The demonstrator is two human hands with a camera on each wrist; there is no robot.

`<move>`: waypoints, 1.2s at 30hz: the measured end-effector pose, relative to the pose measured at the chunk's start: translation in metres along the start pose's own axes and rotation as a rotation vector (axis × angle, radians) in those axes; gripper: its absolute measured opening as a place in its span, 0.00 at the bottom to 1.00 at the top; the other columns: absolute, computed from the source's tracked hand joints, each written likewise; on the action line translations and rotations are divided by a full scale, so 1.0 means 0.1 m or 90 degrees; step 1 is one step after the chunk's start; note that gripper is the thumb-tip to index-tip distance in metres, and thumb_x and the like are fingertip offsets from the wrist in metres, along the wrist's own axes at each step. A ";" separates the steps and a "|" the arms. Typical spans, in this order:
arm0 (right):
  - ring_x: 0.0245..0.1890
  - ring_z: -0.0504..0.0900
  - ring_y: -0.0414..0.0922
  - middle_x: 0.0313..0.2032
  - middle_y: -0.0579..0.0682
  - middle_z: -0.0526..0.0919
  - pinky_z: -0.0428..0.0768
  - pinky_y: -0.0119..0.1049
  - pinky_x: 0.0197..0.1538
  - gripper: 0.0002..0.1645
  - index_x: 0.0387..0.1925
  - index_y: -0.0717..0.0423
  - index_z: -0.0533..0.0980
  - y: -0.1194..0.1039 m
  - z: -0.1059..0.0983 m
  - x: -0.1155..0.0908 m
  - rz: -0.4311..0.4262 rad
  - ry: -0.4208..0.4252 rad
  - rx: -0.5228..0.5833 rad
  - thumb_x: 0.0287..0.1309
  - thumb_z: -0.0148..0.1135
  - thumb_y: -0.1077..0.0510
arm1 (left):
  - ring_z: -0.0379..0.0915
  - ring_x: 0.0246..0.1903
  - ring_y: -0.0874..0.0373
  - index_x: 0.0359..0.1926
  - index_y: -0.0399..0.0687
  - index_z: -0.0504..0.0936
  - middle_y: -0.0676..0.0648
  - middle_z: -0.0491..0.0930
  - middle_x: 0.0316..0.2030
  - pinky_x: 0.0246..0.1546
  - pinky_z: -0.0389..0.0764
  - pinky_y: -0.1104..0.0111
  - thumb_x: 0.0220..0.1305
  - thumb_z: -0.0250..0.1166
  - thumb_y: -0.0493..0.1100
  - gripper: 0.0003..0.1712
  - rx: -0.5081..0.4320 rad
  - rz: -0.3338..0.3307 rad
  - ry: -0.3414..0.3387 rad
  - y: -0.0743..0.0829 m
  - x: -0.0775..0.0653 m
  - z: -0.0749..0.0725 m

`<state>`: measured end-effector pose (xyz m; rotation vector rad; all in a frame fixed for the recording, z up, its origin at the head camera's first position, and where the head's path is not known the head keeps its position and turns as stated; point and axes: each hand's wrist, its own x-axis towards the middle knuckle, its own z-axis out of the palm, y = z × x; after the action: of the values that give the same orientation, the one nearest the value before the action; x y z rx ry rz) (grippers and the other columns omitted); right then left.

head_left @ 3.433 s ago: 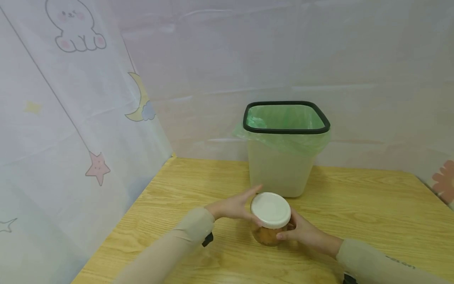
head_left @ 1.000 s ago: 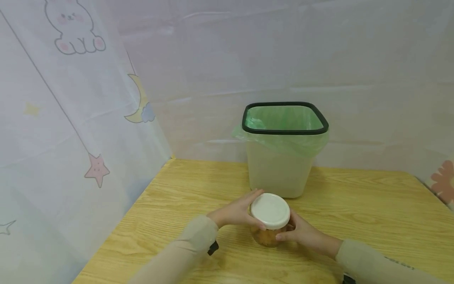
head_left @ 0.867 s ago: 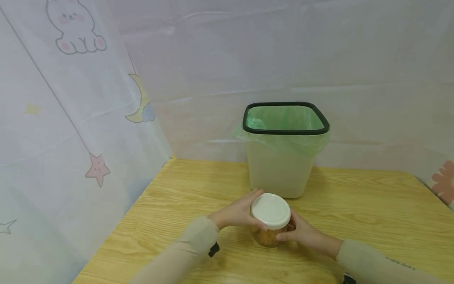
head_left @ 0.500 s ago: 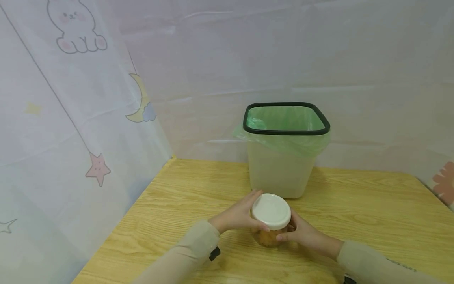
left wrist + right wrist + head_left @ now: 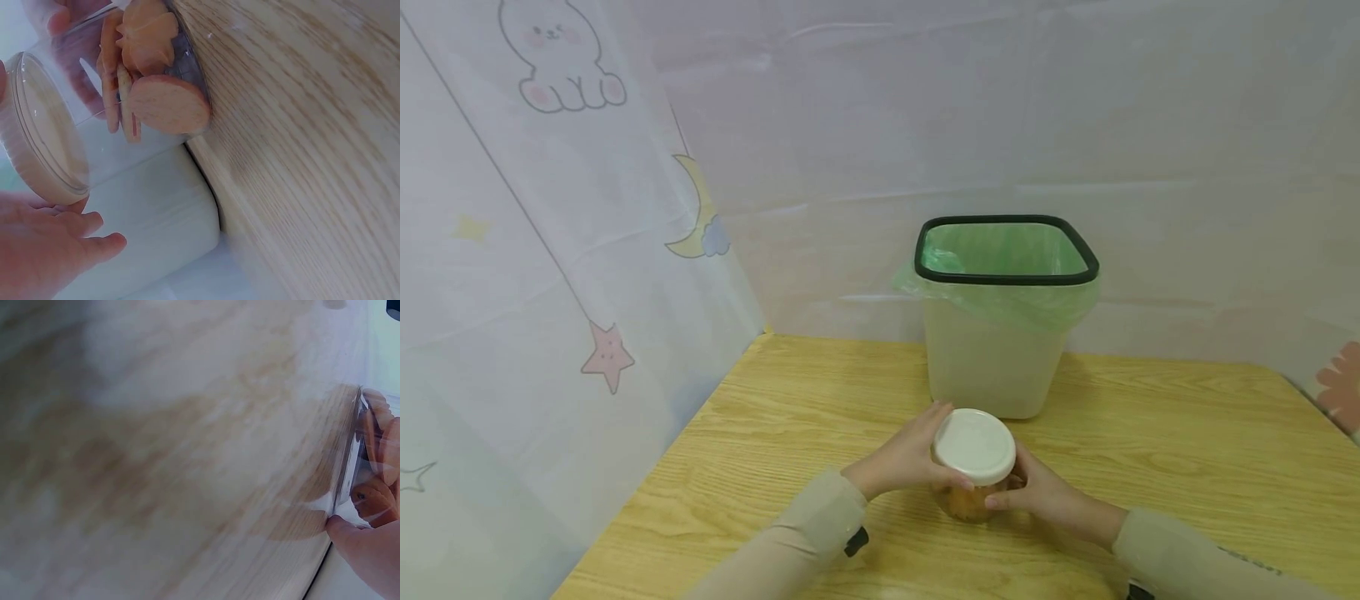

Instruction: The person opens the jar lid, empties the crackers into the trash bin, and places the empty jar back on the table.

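Note:
A clear jar [image 5: 964, 503] with a round white lid [image 5: 974, 446] stands upright on the wooden table. My left hand [image 5: 904, 458] grips the lid from the left, thumb at its near edge and fingers at its far edge. Lower down, my right hand [image 5: 1047, 493] holds the jar's body from the right, its thumb on the near side. Through the clear wall in the left wrist view, several orange and pinkish flat pieces, one a round slice [image 5: 169, 104] and one flower-shaped [image 5: 149, 36], lie near the bottom. The right thumb [image 5: 365, 550] presses the jar near its base.
Right behind the jar is a whitish bin [image 5: 992, 358] with a black rim [image 5: 1007, 279] and a green bag liner [image 5: 1037, 304] folded over it. Pale printed cloth [image 5: 850, 150] hangs along the back and left of the table [image 5: 1187, 450].
Since the oldest frame, my left fingers have closed onto the lid. Then the left thumb has shifted right along the near rim, fingertips slightly left at the far side. Right hand and jar stay put.

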<state>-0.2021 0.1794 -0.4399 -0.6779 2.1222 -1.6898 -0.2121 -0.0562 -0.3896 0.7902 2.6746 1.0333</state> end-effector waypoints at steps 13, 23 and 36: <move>0.66 0.55 0.70 0.67 0.74 0.54 0.62 0.59 0.63 0.60 0.73 0.70 0.37 0.03 -0.01 0.00 -0.019 0.001 -0.008 0.56 0.70 0.60 | 0.49 0.71 0.43 0.75 0.38 0.50 0.38 0.50 0.73 0.66 0.58 0.49 0.47 0.78 0.55 0.63 0.015 0.000 0.033 0.03 -0.02 0.04; 0.65 0.58 0.68 0.67 0.73 0.54 0.63 0.58 0.62 0.58 0.72 0.70 0.38 0.01 0.00 0.00 -0.023 -0.005 -0.001 0.57 0.69 0.60 | 0.61 0.64 0.48 0.73 0.41 0.55 0.42 0.61 0.68 0.61 0.67 0.53 0.45 0.79 0.56 0.61 0.019 0.025 0.069 0.05 -0.03 0.08; 0.65 0.56 0.68 0.67 0.73 0.53 0.64 0.56 0.62 0.58 0.73 0.70 0.37 0.02 0.00 0.00 -0.028 -0.009 0.000 0.58 0.69 0.60 | 0.64 0.61 0.48 0.72 0.41 0.57 0.42 0.63 0.66 0.59 0.68 0.52 0.45 0.79 0.56 0.59 0.014 0.021 0.095 0.08 -0.06 0.12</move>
<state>-0.2023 0.1799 -0.4415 -0.7386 2.1120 -1.7025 -0.1996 -0.0470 -0.3933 0.7925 2.8103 1.1135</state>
